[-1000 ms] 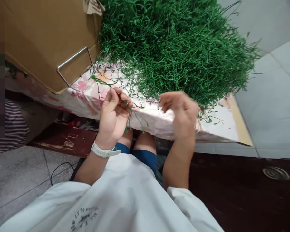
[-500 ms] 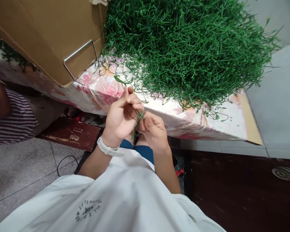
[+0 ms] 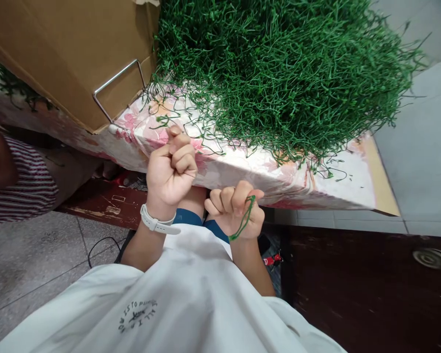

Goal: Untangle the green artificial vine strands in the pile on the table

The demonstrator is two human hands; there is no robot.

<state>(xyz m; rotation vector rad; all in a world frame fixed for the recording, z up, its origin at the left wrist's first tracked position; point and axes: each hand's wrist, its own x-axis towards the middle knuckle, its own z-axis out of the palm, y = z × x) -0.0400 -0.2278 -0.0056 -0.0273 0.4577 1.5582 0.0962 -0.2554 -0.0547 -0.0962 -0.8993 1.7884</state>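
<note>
Above my lap my right hand (image 3: 237,211) is closed, with a small looped green strand (image 3: 245,219) pinched between thumb and finger and hanging across the palm. My left hand (image 3: 173,169), with a white watch strap on its wrist, is held up at the table's edge, fingers curled and thumb pressed to the index finger. A few green stems (image 3: 163,120) show just beyond its fingertips; whether it grips them is hard to tell. Behind both hands a large heap of thin green plastic-like stems (image 3: 286,73) covers much of the flowered tablecloth (image 3: 220,169).
A cardboard box (image 3: 69,59) with a metal wire frame (image 3: 117,76) stands at the back left. At the left edge sits another person in a striped garment (image 3: 27,176). A dark red wooden surface (image 3: 353,289) lies at the lower right.
My hands have moved apart, the left one up and left, the right one down and right. The green strand that was between them has gone with my right hand.
</note>
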